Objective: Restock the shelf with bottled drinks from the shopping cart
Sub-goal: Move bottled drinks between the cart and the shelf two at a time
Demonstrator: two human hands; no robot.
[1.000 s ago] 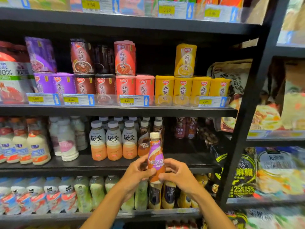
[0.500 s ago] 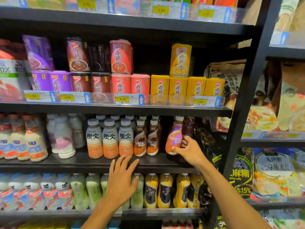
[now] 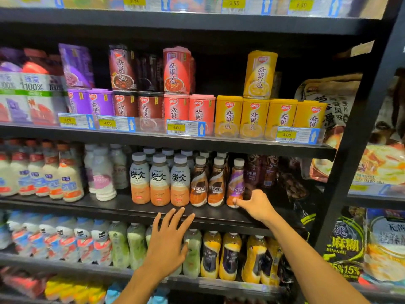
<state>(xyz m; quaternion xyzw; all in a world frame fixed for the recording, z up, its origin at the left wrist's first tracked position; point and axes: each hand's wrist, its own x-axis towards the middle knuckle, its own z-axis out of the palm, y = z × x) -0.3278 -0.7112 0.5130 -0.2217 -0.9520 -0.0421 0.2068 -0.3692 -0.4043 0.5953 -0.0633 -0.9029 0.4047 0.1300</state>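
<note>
Right hand: my right hand holds the purple Nescafé bottle low down, thumb on the front of its base, fingers curled behind it.
Bottle: it stands upright near the front of the middle shelf, just right of two brown Nescafé bottles.
Left hand: my left hand is wide, fingers straight and spread, holding nothing, fingertips up at the shelf's front edge.
Shelf above: stacked yellow cans.

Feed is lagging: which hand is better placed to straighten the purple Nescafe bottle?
Right, likely: the right hand grips the purple Nescafe bottle at its base; the left hand hovers open, lower down.
</note>
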